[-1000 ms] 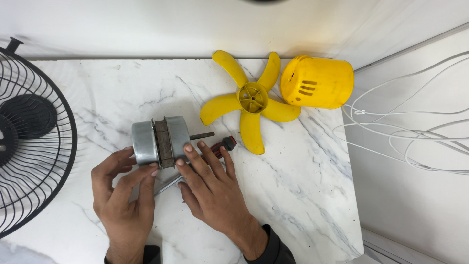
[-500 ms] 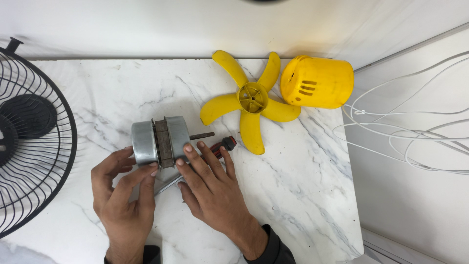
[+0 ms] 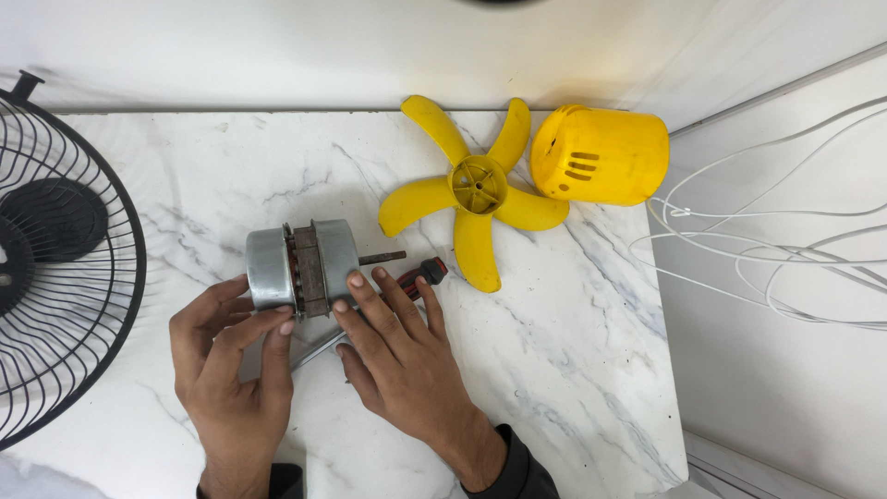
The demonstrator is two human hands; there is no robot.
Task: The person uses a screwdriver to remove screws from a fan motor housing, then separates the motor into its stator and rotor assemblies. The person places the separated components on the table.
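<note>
A silver fan motor point(image 3: 305, 263) with a dark shaft pointing right lies on its side on the white marble table point(image 3: 573, 370). My left hand point(image 3: 231, 365) grips the motor's left end with its fingertips. My right hand point(image 3: 397, 356) lies flat against the motor's right end, over a red-and-black-handled screwdriver point(image 3: 420, 275) whose metal shaft runs under my fingers toward the lower left.
A yellow fan blade point(image 3: 476, 189) and a yellow motor cover point(image 3: 605, 155) lie at the back of the table. A black wire fan guard point(image 3: 55, 268) fills the left edge. White cables point(image 3: 767, 249) trail on the floor past the table's right edge.
</note>
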